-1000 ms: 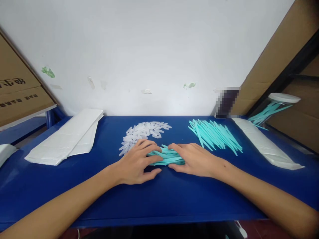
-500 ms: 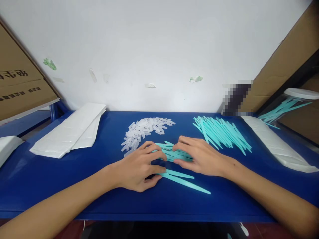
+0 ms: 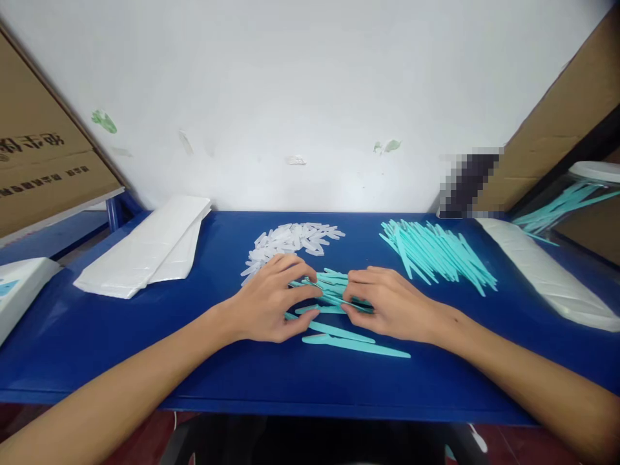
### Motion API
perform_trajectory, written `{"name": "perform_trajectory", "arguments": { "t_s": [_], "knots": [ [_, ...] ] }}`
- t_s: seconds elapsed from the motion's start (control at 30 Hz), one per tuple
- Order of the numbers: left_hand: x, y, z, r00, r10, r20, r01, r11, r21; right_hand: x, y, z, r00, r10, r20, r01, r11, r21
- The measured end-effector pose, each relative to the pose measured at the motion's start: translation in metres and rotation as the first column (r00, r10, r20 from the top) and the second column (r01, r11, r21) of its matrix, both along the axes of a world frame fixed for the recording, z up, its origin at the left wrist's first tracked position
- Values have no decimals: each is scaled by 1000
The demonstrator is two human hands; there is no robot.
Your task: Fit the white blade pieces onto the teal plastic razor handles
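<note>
In the middle of the blue table lies a loose bunch of slim turquoise sticks that look like eyebrow razors (image 3: 334,281). My left hand (image 3: 274,300) curls its fingers and thumb around their left ends. From the right, my right hand (image 3: 387,300) pinches razors between thumb and fingers; how many is hidden. Two separate eyebrow razors (image 3: 368,349) rest nearer the front, just below the hands. Behind my left hand spreads a heap of small whitish translucent caps (image 3: 290,239). A larger pile of turquoise razors (image 3: 436,252) sits behind my right hand.
White padded packs (image 3: 140,248) lie at the left, and a long white pack (image 3: 547,278) at the right. A lidded clear jar (image 3: 576,200) holds more turquoise sticks. Cardboard boxes (image 3: 43,155) stand at the sides. A white wall (image 3: 310,97) closes off the back.
My left hand has let go of the two front razors, which now lie free, and has shifted up to the bunch. My right hand's fingers have closed further on the razors.
</note>
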State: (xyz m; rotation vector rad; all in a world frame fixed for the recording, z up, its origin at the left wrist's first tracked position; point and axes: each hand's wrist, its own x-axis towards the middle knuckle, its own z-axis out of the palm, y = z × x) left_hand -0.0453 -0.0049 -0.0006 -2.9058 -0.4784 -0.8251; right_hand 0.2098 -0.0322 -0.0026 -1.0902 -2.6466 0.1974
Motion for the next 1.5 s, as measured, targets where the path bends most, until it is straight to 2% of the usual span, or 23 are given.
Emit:
{"name": "perform_trajectory", "arguments": {
  "t_s": [0.13, 0.27, 0.4, 0.57, 0.73, 1.0, 1.27, 1.5],
  "knots": [
    [-4, 6, 6, 999, 8, 43, -11, 997, 70, -1, -3, 1, 999, 10, -51, -9, 1000, 16],
    [-7, 6, 12, 997, -47, 67, 40, 994, 99, -3, -7, 1, 994, 93, -51, -95, 995, -35],
    [-6, 2, 11, 994, -97, -48, 99, 994, 46, -5, -9, -1, 992, 122, 12, -122, 992, -7],
    [-1, -3, 4, 975, -111, -191, 105, 994, -43, -2, -8, 2, 989, 136, 53, -136, 991, 13],
    [0, -1, -2, 973, -102, -208, 86, 993, -85, 5, 0, 5, 996, 63, 59, -68, 995, 70],
    [0, 1, -8, 982, 7, -189, -33, 990, -135, 8, 9, -2, 998, -34, 56, 35, 999, -20],
    [1, -1, -3, 976, -94, -196, 66, 987, -146, 9, 13, -6, 997, -68, -33, 65, 995, -77],
    [2, 1, -7, 991, -19, -136, -11, 976, -216, 9, 10, -4, 998, -61, -22, 60, 996, -69]
  ]
}}
